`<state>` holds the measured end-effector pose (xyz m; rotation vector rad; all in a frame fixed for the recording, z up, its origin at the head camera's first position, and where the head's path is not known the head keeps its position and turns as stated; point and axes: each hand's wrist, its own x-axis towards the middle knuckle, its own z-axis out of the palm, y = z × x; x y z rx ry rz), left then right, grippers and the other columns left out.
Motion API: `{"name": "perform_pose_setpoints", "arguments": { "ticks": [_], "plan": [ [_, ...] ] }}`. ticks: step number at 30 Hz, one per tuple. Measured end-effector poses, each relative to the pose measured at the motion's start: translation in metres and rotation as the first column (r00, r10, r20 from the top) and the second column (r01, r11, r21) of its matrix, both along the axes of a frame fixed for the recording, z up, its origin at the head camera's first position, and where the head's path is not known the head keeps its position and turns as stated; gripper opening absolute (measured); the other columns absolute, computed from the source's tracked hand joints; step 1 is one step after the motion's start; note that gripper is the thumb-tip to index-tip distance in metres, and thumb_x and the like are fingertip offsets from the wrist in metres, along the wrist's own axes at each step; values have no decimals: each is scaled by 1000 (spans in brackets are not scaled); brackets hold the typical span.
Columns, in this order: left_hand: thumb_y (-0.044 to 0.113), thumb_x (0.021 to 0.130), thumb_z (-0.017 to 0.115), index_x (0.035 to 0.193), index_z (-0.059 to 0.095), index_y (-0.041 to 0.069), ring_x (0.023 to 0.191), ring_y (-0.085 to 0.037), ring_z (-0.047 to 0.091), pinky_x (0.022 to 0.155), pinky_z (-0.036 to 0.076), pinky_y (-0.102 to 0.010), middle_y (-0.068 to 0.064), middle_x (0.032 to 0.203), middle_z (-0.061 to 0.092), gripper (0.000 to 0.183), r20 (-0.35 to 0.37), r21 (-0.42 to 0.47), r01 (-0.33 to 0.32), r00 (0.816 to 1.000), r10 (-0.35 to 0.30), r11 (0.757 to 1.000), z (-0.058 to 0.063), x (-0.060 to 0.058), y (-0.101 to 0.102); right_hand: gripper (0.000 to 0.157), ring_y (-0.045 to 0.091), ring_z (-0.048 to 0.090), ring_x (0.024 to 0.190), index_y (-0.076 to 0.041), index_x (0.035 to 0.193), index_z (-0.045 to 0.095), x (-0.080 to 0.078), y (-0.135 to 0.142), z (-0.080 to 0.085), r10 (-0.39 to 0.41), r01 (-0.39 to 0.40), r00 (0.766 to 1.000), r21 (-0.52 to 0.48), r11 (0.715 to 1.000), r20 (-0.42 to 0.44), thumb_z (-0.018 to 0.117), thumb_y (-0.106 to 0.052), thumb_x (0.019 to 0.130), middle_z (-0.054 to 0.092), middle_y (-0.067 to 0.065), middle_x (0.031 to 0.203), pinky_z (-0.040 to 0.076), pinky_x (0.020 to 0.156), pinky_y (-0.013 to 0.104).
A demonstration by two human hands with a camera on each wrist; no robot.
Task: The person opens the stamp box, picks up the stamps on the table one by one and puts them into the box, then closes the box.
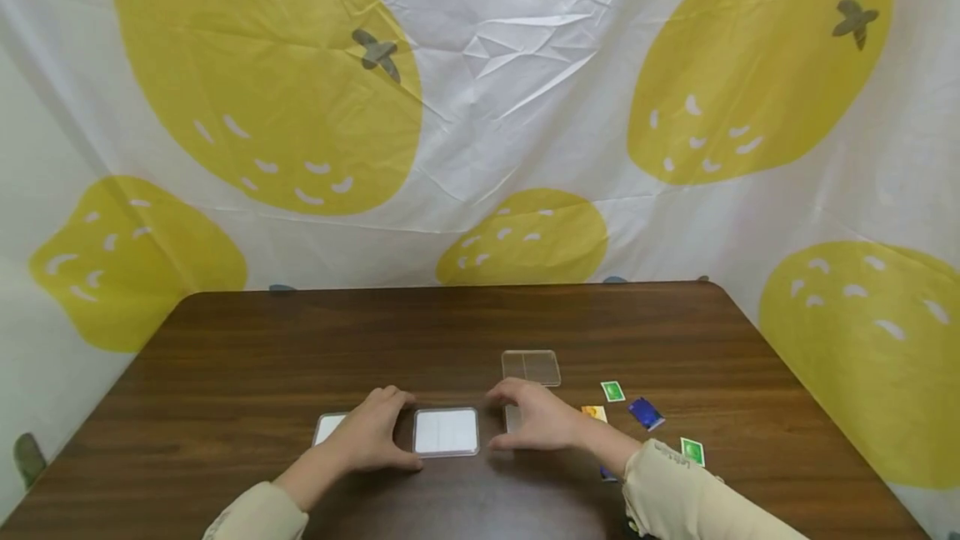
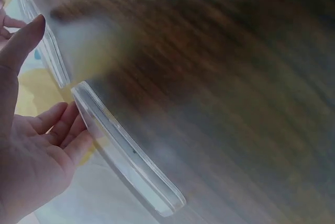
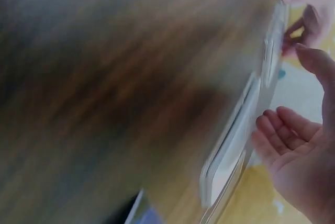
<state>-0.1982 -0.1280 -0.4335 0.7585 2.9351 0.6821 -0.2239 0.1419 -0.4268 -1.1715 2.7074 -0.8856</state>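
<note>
A clear-rimmed case with a white face (image 1: 446, 432) lies flat on the table between the two hands. The left hand (image 1: 367, 430), its thumb and fingers spread apart, is just left of that case, thumb tip near its lower left corner. Partly hidden behind this hand lies a second white-faced case (image 1: 327, 427); in the left wrist view, fingertips overlap the end of a clear case (image 2: 131, 150). The right hand (image 1: 538, 417), thumb and fingers also apart, hovers over a third case (image 1: 512, 418), mostly covered. Neither hand grips anything.
A clear, flat rectangular lid or tray (image 1: 531, 367) lies beyond the right hand. Small cards or packets are scattered to the right: green (image 1: 612, 391), blue (image 1: 646, 413), orange (image 1: 594, 412) and another green (image 1: 692, 452). A lemon-print cloth (image 1: 480, 132) hangs behind the brown table (image 1: 262, 348).
</note>
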Motion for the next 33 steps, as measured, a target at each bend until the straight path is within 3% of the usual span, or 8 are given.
{"name": "perform_pose_setpoints", "arguments": {
  "ticks": [4,11,20,25,33],
  "plan": [
    [41,58,82,113,55,-3,99,-23,50,84,45,-41,-8,105,56,75,-19,-2,12,1000,-12,1000,0,1,0,53,20,58,95,1,107,60,2,-11,-4,21,-18,996,37,999,-83,78,-29,67,62,8,102,46,86,30],
    [37,60,81,110,57,-2,99,-23,50,85,45,-42,-7,104,57,68,-18,18,30,999,-30,999,-1,-1,2,55,17,57,91,2,106,61,2,-25,-6,4,2,997,79,997,-79,80,-27,63,62,7,99,46,83,27],
    [37,60,81,103,61,4,92,-17,50,81,45,-38,0,95,56,58,-32,34,20,999,-19,999,-5,-2,-2,52,18,57,87,2,99,64,4,-37,-6,18,2,985,115,993,-170,81,-26,58,61,7,92,46,80,26],
    [36,61,81,102,61,4,91,-16,49,81,45,-38,1,94,55,56,-24,40,21,1000,-20,999,-5,-2,-3,53,13,53,80,-1,97,66,5,-42,-2,-15,49,985,194,980,-172,81,-30,56,58,3,87,45,73,23],
    [36,61,81,102,61,5,91,-16,49,81,45,-38,1,94,55,55,-22,50,19,1000,-18,999,-6,0,-2,51,13,54,81,-1,95,66,4,-44,-4,-32,58,990,188,980,-140,80,-28,54,60,3,89,45,73,22]
  ]
}}
